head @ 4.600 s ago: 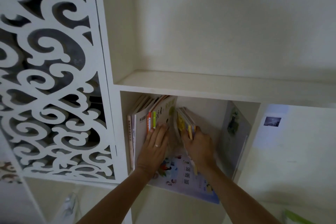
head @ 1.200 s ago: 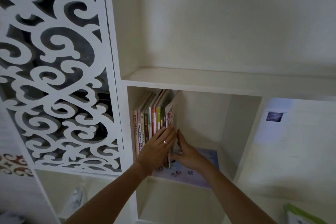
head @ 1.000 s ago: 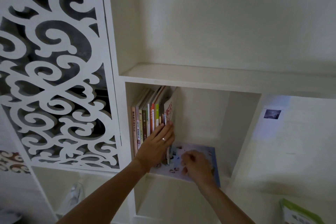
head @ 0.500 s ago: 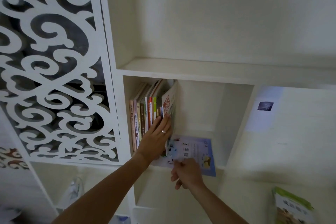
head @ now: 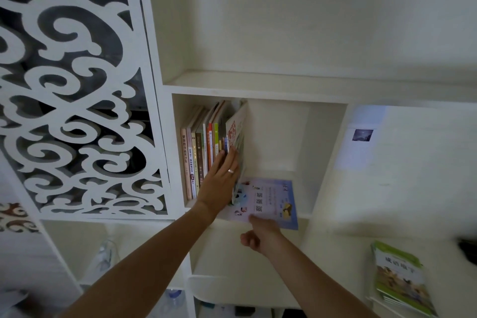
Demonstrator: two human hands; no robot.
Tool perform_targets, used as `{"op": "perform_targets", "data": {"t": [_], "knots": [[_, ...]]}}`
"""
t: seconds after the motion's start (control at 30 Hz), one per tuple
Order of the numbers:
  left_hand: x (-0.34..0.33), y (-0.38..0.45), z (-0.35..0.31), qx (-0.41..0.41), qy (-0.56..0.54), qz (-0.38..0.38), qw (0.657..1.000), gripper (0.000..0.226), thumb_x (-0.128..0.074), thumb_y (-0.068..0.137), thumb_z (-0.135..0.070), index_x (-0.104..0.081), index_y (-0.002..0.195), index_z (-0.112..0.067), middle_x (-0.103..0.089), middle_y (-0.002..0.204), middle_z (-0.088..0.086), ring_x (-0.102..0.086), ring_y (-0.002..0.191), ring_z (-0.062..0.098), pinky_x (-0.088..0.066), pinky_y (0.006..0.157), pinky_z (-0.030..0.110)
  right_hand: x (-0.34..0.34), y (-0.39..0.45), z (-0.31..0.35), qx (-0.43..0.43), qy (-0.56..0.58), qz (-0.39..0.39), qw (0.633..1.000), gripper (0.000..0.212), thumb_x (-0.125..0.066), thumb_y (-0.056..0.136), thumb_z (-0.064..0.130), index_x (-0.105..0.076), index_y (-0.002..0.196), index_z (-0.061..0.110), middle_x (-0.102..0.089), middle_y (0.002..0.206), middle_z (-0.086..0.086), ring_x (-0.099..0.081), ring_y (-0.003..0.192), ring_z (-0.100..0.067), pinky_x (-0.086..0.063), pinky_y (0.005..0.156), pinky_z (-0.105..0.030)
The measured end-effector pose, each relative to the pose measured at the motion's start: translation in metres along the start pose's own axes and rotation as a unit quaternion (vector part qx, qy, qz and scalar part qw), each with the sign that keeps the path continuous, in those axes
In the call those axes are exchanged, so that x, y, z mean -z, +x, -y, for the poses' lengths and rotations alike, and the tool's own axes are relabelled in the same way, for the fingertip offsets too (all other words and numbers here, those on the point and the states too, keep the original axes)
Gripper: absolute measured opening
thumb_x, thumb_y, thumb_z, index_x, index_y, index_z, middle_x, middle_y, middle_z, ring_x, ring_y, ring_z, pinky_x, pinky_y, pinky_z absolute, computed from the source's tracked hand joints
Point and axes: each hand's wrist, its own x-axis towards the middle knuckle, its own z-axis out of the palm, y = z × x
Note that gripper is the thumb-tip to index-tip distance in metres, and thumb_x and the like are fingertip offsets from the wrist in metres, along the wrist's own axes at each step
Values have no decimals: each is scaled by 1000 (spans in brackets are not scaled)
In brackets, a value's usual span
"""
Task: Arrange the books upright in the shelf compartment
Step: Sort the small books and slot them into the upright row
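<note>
Head view: my right hand [head: 260,233] has withdrawn from beside the books [head: 206,152] and now pinches the near edge of the flat booklet [head: 271,201], right of the row in the compartment [head: 322,162]. My left hand [head: 222,181] stays flat and open against the spines. Booklet shows QR codes; the text is illegible.

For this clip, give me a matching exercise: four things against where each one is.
1. left hand
2. right hand
3. flat book
4. green book

a. lying on the compartment floor
b. on the surface at lower right, outside the shelf
c. pressed against the upright books
d. at the flat book's front edge

Pairs: 1-c, 2-d, 3-a, 4-b
</note>
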Motion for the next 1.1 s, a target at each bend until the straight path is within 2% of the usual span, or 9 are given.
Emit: {"op": "perform_targets", "data": {"t": [0.2, 0.3, 0.37, 0.47, 0.63, 0.83, 0.93, 1.0, 1.1], "knots": [[1, -1, -3, 7, 10, -3, 1000, 68, -50, 100, -27, -22, 157, -3, -13, 165, 25, 2, 155, 41, -5, 125, 57, -6, -13, 2, 74, 58, -65, 994, 19, -62, 99, 17, -66, 86, 3, -64, 64, -10, -60, 38, -18, -41, 37, -22], [7, 0, -3, 20, -29, -19, 999, 67, -44, 103, -37, -26, 156, -1, -15, 165, 25, 3, 155, 39, -9, 125, 55, -15, -23, 10, 197, -31, -148, 969, 28, -64, 96, 23, -68, 75, 6, -71, 69, -8, -72, 59, -28, -58, 59, -34], [12, 3, -1, 25, -48, -36, 998, 68, -39, 105, -45, -27, 155, 0, -17, 164, 25, 0, 155, 39, -13, 125, 54, -19, -32, 17, 287, -107, -191, 933, 27, -62, 95, 23, -69, 74, 6, -70, 73, -10, -70, 72, -31, -52, 62, -32], [13, 4, 1, 8, -31, -26, 999, 73, -40, 104, -52, -21, 157, -5, -12, 166, 25, 3, 155, 40, -9, 126, 55, -16, -47, 30, 417, -157, -242, 862, 28, -63, 91, 18, -55, 65, 16, -54, 61, -1, -52, 56, -18, -26, 47, -17], [7, 0, -8, 11, -23, -24, 999, 68, -44, 102, -44, -25, 158, -11, -15, 166, 23, 6, 154, 43, 4, 123, 59, -4, -59, 54, 516, -211, -285, 780, 28, -65, 90, 14, -49, 70, 22, -45, 63, 8, -39, 50, 1, -27, 43, -13], [1, 9, -17, 28, 17, -19, 999, 70, -58, 98, -36, -30, 157, -12, -24, 163, 22, 0, 153, 45, 14, 121, 61, 2, -68, 76, 622, -271, -351, 646, 15, -52, 88, 21, -58, 76, 13, -41, 71, 8, -35, 51, -10, -19, 49, -11], [-4, 11, -18, 27, 7, -30, 999, 72, -55, 100, -37, -24, 159, -11, -22, 164, 22, -3, 154, 44, 14, 121, 61, 4, -55, 96, 589, -318, -314, 673, 15, -54, 97, 23, -62, 90, 12, -55, 77, 1, -50, 58, -16, -38, 51, -26], [-7, 11, -16, 21, -2, -57, 998, 66, -50, 103, -39, -28, 158, -12, -27, 162, 21, -12, 154, 41, 9, 124, 59, 4, -35, 97, 547, -373, -288, 692, 20, -50, 102, 27, -64, 98, 13, -61, 82, -2, -54, 66, -18, -39, 57, -28], [-10, 6, -10, 5, -16, -89, 996, 58, -39, 107, -39, -34, 156, -9, -36, 159, 21, -22, 152, 38, -2, 125, 55, 1, -9, 88, 484, -366, -166, 777, 26, -46, 106, 36, -60, 109, 15, -66, 94, -7, -58, 77, -21, -40, 66, -26]]}}
